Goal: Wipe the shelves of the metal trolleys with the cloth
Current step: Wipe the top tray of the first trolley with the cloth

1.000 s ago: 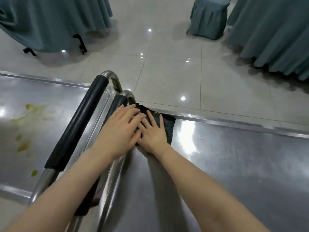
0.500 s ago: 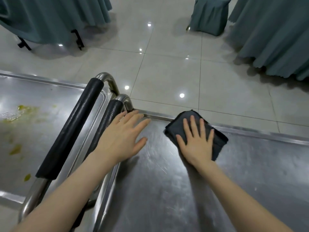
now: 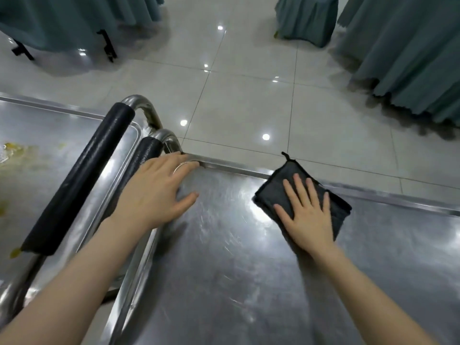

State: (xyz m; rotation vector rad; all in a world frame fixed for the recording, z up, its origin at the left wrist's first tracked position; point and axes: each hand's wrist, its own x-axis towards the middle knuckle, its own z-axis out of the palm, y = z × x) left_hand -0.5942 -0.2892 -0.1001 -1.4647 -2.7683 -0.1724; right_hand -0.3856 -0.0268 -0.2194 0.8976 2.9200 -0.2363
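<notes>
Two metal trolleys stand side by side. The right trolley's top shelf (image 3: 224, 257) fills the lower middle and right of the view. A folded dark grey cloth (image 3: 278, 190) lies flat on it near the far rim. My right hand (image 3: 307, 215) presses flat on the cloth, fingers spread. My left hand (image 3: 156, 192) rests open on the shelf's far left corner, beside its black padded handle (image 3: 146, 155). The left trolley's shelf (image 3: 44, 175) carries yellowish food smears (image 3: 15, 151).
The left trolley's black padded handle (image 3: 82, 180) runs diagonally between the two shelves. Beyond the trolleys is a glossy tiled floor (image 3: 249, 95). Teal-draped tables (image 3: 410, 53) stand far right and far left (image 3: 49, 21), and a covered chair (image 3: 306, 18) at the top.
My right hand has slid the cloth rightwards along the far rim, away from the left corner where both hands were together. My left hand has stayed at that corner.
</notes>
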